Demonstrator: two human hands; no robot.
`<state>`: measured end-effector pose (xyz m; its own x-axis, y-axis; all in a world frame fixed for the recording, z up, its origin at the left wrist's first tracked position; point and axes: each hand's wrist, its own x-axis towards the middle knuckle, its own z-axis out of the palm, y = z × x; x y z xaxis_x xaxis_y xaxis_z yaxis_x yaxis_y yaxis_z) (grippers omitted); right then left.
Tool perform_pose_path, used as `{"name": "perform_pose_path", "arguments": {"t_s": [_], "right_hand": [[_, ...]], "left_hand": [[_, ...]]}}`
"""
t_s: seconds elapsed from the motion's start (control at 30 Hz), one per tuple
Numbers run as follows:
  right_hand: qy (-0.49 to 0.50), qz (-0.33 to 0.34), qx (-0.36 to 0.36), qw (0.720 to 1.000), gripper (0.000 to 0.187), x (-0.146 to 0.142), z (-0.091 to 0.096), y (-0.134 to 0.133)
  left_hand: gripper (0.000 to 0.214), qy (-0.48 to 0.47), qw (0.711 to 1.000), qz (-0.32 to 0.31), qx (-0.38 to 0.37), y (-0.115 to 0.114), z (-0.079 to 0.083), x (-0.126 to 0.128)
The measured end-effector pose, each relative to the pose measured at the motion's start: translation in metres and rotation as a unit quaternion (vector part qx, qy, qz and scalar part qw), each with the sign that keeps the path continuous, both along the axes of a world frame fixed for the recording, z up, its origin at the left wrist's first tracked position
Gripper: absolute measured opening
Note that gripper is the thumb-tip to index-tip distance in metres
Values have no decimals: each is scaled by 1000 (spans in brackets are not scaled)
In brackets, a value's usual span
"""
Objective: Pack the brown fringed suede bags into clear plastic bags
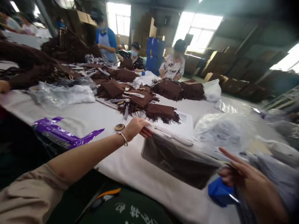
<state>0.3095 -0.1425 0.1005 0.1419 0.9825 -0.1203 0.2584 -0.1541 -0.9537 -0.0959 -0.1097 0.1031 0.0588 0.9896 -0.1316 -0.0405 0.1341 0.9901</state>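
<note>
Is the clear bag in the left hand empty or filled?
Filled: dark brown material shows through the clear bag in the left hand. What it is, I cannot tell.

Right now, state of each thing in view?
Dark-filled plastic bag: held at its upper left edge
Left hand: closed on that edge
Right hand: index finger extended, blurred, grip unclear
Brown fringed pieces: heaped
Clear plastic packaging: crumpled
Purple packet: lying down
Bracelet: worn, left wrist

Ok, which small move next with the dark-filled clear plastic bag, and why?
Perhaps smooth the bag along its upper edge with the right hand: the left hand pinches its left corner, and the right index finger extends near its opposite end.
</note>
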Motion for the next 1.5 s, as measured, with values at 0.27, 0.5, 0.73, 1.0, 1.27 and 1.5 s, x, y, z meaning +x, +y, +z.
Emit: {"name": "perform_pose_path", "arguments": {"t_s": [0.27, 0.5, 0.73, 1.0, 1.27, 1.5], "right_hand": [[39, -7, 11, 999, 66, -23, -29, -30], [-197, 101, -39, 974, 54, -40, -175, -111], [-329, 131, 71, 932, 68, -44, -191, -115], [-240, 63, 40, 968, 40, -51, -193, -116], [-164, -99, 92, 977, 32, -54, -214, -123], [-222, -45, 178, 958, 32, -50, -222, -128]], "left_hand": [[32, 115, 992, 7, 45, -34, -19, -16], [53, 97, 965, 53, -237, -115, -151, -20], [58, 183, 938, -203, -214, -131, -162, 45], [43, 447, 786, -388, 181, -103, -162, 153], [28, 486, 730, -368, 308, -92, -171, 158], [30, 582, 634, -349, 371, -66, -173, 188]]}}
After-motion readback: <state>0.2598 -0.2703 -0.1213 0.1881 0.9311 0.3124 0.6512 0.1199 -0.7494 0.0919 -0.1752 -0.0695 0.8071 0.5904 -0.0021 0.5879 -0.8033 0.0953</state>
